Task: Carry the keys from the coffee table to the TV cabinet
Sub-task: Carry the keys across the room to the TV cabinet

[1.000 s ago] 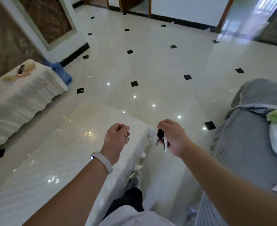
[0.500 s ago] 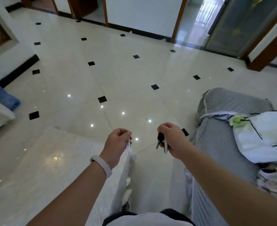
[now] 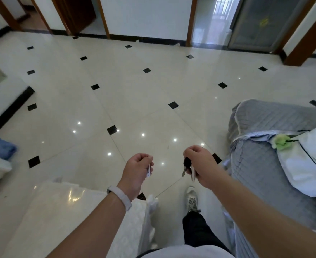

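Keys [image 3: 187, 167] in right hand [image 3: 200, 165]

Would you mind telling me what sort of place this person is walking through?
Most likely a home living room: a glossy tiled floor with black diamond insets, a sofa under a grey quilted cover, a marble-topped coffee table, and wood-framed doorways leading off.

A glossy white-topped coffee table [image 3: 64, 216] was placed at seven o'clock, below the left hand [image 3: 137, 169], which was held just left of the right hand [image 3: 200, 165]. A bunch of dark-headed keys [image 3: 187, 165] was gripped in the right hand, above a pale sneaker [image 3: 192, 199] at six o'clock. A grey quilted sofa [image 3: 268, 164] was set at four o'clock, with a white cloth bag [image 3: 309, 161] laid on it. Wood-framed doorways [image 3: 189, 19] were ranged at twelve o'clock, beyond a cream tiled floor [image 3: 116, 75].
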Motion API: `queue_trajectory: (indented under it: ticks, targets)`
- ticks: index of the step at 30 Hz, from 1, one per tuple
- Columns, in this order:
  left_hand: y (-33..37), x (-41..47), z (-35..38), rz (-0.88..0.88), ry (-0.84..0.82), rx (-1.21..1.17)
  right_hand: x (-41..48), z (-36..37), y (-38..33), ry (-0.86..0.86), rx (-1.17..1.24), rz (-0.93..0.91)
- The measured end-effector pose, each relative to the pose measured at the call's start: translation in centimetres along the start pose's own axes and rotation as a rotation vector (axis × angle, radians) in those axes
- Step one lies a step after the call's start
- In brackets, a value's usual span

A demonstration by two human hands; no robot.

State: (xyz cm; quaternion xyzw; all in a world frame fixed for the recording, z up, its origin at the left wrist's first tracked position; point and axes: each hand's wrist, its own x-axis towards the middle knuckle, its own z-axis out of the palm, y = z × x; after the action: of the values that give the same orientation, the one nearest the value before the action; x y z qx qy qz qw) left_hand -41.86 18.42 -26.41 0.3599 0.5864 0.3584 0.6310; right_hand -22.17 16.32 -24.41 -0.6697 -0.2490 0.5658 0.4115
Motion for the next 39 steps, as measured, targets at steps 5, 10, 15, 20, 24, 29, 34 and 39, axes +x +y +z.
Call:
queue_trajectory:
  ticks: [5,10,15,20,24,29,34,39]
  targets:
    - [3.4,6.8,5.2,-0.018,0.060,0.021,7.9,-3.1,-4.4,-0.037,0.051,0.022]
    - [7.2,12.8,10.4,-0.013,0.121,0.046,15.4,-6.7,-10.0,-0.089,0.102,0.083]
    - [10.3,16.8,13.4,-0.004,0.198,0.005,21.0,-8.3,-14.7,-0.118,0.192,0.172]
    - [12.2,19.9,12.8,0.002,0.240,0.007,24.5,-6.9,-17.6,-0.133,0.306,0.300]
    - [14.1,23.1,10.6,0.012,0.298,-0.040,27.3,-4.0,-19.2,-0.166,0.235,0.315]
    - [16.2,27.6,6.5,0.019,0.350,-0.126,30.9,1.9,-21.9,-0.213,0.119,0.303]
    - [18.3,33.4,0.1,0.003,0.394,-0.194,35.4,10.3,-25.0,-0.202,0.019,0.281]
    - [21.9,37.6,-7.1,0.001,0.430,-0.242,38.8,19.9,-28.3,-0.260,-0.047,0.254]
